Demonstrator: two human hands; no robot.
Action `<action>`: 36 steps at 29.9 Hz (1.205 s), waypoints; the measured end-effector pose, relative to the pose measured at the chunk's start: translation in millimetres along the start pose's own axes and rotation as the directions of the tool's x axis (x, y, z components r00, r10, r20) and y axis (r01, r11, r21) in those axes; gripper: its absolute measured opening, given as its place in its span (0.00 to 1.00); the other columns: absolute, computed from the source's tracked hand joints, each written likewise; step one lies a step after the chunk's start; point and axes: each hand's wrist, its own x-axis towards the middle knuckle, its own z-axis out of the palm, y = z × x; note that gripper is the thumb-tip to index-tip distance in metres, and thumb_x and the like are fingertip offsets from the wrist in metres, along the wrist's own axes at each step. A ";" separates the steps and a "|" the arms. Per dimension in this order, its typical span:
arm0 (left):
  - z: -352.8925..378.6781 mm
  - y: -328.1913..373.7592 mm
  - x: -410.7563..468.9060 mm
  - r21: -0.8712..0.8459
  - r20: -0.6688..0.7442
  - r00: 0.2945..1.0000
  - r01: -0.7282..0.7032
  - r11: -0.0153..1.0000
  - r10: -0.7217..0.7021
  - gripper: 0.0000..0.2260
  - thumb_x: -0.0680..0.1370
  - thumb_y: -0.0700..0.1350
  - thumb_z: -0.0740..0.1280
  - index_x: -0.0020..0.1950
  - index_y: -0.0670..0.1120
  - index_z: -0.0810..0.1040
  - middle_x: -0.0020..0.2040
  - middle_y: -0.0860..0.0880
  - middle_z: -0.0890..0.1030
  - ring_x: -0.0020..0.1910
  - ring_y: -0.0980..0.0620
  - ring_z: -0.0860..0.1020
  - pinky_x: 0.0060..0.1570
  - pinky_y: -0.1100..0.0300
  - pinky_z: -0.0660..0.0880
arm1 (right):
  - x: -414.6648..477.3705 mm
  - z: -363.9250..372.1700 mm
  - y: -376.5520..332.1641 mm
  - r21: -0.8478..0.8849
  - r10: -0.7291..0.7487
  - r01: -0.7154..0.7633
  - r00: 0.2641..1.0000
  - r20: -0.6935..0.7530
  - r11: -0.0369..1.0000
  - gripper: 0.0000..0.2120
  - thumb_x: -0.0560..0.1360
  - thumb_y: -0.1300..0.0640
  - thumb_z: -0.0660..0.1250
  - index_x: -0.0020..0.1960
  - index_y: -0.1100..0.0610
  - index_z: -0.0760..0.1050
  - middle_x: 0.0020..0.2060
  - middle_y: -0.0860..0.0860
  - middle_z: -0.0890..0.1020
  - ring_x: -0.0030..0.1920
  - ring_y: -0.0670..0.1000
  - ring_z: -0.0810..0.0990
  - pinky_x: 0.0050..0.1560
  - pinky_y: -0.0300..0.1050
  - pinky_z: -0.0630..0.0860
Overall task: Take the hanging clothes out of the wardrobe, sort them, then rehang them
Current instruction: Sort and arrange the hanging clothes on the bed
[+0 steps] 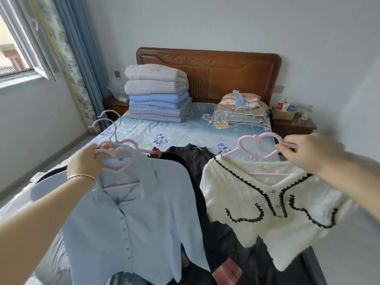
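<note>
My left hand (87,161) grips two pink heart-shaped hangers (117,159) with silver hooks; a light blue buttoned shirt (131,219) hangs from them over the bed. My right hand (302,149) pinches the right side of another pink heart hanger (259,146), which carries a white knitted top with black trim (267,210). Between the two garments a dark garment (197,161) lies on the bed on its own hanger. More pale clothes (41,188) lie at the left under my left arm.
The bed (174,132) has a floral blue sheet, a stack of folded quilts (157,93) at its head and pillows (239,110) to the right. A bedside table (294,122) with small items stands far right. A window and blue curtain (82,58) are at the left.
</note>
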 end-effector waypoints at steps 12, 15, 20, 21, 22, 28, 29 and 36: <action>6.4 50.5 -4.9 -0.088 0.083 0.991 -0.098 0.991 0.106 0.15 0.77 0.51 0.64 0.44 0.38 0.79 0.41 0.36 0.80 0.42 0.37 0.75 0.41 0.52 0.68 | 21.1 -32.7 -19.7 -0.051 -0.145 0.146 0.989 0.016 0.988 0.12 0.76 0.43 0.62 0.38 0.46 0.75 0.28 0.46 0.73 0.40 0.55 0.78 0.38 0.42 0.68; 4.9 65.6 -9.2 -0.143 0.076 0.991 -0.102 0.984 0.114 0.23 0.70 0.56 0.57 0.44 0.38 0.79 0.40 0.37 0.80 0.42 0.37 0.75 0.42 0.51 0.70 | 20.9 -27.0 -15.0 0.020 -0.142 0.141 0.990 0.020 0.990 0.10 0.75 0.44 0.63 0.39 0.46 0.78 0.26 0.45 0.72 0.36 0.53 0.72 0.37 0.42 0.68; 4.3 77.8 -7.4 -0.113 0.053 0.996 -0.069 0.991 0.075 0.20 0.72 0.55 0.58 0.41 0.38 0.76 0.40 0.36 0.78 0.39 0.40 0.72 0.41 0.50 0.70 | 24.3 -40.4 -4.8 0.008 -0.127 0.127 0.992 -0.025 0.992 0.15 0.75 0.45 0.63 0.32 0.48 0.72 0.27 0.48 0.73 0.36 0.54 0.71 0.39 0.44 0.69; 5.1 77.9 -6.0 -0.100 0.047 0.996 -0.075 0.992 0.080 0.19 0.74 0.54 0.59 0.42 0.37 0.77 0.41 0.35 0.78 0.40 0.39 0.72 0.41 0.50 0.70 | 25.4 -45.6 -3.8 -0.013 -0.126 0.126 0.992 -0.031 0.992 0.17 0.75 0.44 0.63 0.30 0.49 0.70 0.27 0.47 0.72 0.36 0.54 0.71 0.38 0.43 0.69; 6.5 77.7 -4.1 -0.086 0.041 0.996 -0.073 0.994 0.076 0.18 0.76 0.52 0.61 0.44 0.36 0.77 0.43 0.35 0.79 0.41 0.37 0.74 0.42 0.50 0.70 | 26.7 -50.3 -3.2 -0.044 -0.131 0.129 0.991 -0.026 0.991 0.17 0.75 0.44 0.62 0.30 0.48 0.69 0.28 0.47 0.72 0.36 0.55 0.71 0.38 0.43 0.68; 18.5 81.2 1.0 0.062 -0.010 0.999 -0.042 0.997 0.042 0.14 0.79 0.47 0.63 0.46 0.35 0.77 0.46 0.32 0.79 0.46 0.33 0.76 0.43 0.50 0.69 | 26.3 -62.3 -19.6 -0.275 -0.152 0.211 0.963 0.223 0.938 0.17 0.76 0.43 0.60 0.32 0.50 0.67 0.35 0.48 0.73 0.45 0.55 0.76 0.45 0.44 0.72; 19.6 81.8 2.4 0.095 -0.023 0.999 -0.029 0.995 0.031 0.13 0.79 0.46 0.63 0.46 0.36 0.77 0.47 0.32 0.79 0.47 0.33 0.76 0.44 0.50 0.69 | 25.8 -64.5 -22.8 -0.302 -0.156 0.239 0.949 0.274 0.923 0.15 0.75 0.43 0.60 0.33 0.49 0.69 0.35 0.48 0.73 0.44 0.54 0.75 0.45 0.44 0.72; 14.2 78.2 9.6 0.125 -0.091 0.993 -0.064 0.990 0.075 0.11 0.79 0.43 0.63 0.44 0.36 0.76 0.44 0.32 0.80 0.45 0.33 0.76 0.45 0.50 0.68 | 35.4 -95.3 -17.1 0.041 -0.213 0.214 0.897 0.388 0.976 0.17 0.73 0.44 0.65 0.30 0.53 0.77 0.26 0.48 0.72 0.28 0.46 0.69 0.32 0.42 0.64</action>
